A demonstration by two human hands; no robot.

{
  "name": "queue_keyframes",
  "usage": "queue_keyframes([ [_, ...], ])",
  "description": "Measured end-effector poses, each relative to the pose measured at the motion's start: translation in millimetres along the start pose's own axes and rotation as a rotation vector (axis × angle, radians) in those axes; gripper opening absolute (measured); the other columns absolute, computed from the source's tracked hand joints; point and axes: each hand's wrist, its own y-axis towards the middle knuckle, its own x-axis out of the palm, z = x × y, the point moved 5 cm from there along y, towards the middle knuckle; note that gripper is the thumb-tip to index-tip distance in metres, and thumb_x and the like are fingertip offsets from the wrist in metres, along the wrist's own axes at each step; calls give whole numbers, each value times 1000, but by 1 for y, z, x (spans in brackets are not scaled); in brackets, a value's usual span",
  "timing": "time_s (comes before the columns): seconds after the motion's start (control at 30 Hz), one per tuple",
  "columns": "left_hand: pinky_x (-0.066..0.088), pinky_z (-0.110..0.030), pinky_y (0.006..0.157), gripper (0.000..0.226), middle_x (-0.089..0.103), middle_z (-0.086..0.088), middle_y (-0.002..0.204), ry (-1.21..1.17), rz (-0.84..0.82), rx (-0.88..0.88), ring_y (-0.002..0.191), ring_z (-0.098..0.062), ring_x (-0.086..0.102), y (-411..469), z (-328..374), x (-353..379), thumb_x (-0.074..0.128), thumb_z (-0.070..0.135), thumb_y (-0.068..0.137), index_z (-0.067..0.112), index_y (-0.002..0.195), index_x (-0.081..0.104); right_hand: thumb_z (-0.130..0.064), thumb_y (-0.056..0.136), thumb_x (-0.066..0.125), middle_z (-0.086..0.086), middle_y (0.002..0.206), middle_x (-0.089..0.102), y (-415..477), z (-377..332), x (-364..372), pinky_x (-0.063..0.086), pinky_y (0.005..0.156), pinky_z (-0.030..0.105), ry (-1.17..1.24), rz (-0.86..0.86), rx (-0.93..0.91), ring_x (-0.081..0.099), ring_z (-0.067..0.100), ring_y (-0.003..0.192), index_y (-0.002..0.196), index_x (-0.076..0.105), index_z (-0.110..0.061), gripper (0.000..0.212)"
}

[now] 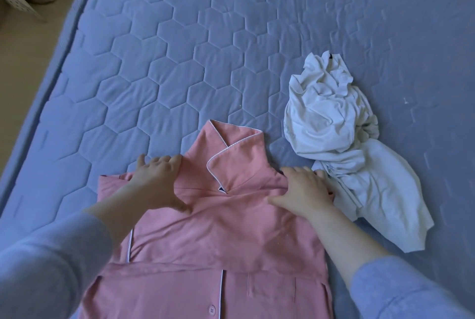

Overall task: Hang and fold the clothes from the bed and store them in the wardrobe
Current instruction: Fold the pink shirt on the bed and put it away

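A pink pyjama shirt with white piping lies flat on the blue quilted bed, collar pointing away from me. My left hand grips the shirt's left shoulder, thumb over the cloth and fingers curled at its edge. My right hand grips the right shoulder the same way. The cloth is folded and bunched between both hands. A crumpled white garment lies to the right of the shirt, touching my right fingertips.
The bed's left edge runs diagonally, with beige floor and a patterned cushion or piece of furniture beyond it at the top left. Bare quilted mattress stretches beyond the clothes.
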Motion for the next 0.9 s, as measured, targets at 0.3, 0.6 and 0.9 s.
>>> queue_keyframes([
  [0.3, 40, -28, 64, 39, 56, 3, 83, -260, -67, -114, 80, -21, 53, -15, -1, 4, 78, 49, 70, 20, 85, 56, -48, 87, 62, -3, 71, 54, -19, -6, -3, 32, 81, 33, 142, 58, -59, 61, 30, 90, 70, 33, -22, 43],
  [0.6, 37, -28, 62, 23, 63, -3, 89, -287, 91, -24, 84, -24, 56, -49, -1, -13, 68, 38, 83, 17, 85, 60, -31, 90, 64, -1, 70, 56, -45, -6, -13, 30, 62, 32, 307, 115, -143, 55, 29, 75, 72, 36, -20, 35],
  [0.9, 26, -31, 52, 24, 54, 5, 73, -249, 286, 80, 70, -20, 47, -111, 6, -32, 65, 35, 82, 24, 71, 46, -18, 85, 71, -8, 50, 32, -109, -3, -39, 25, 62, 28, 329, 276, -214, 39, 28, 55, 63, 30, -18, 46],
])
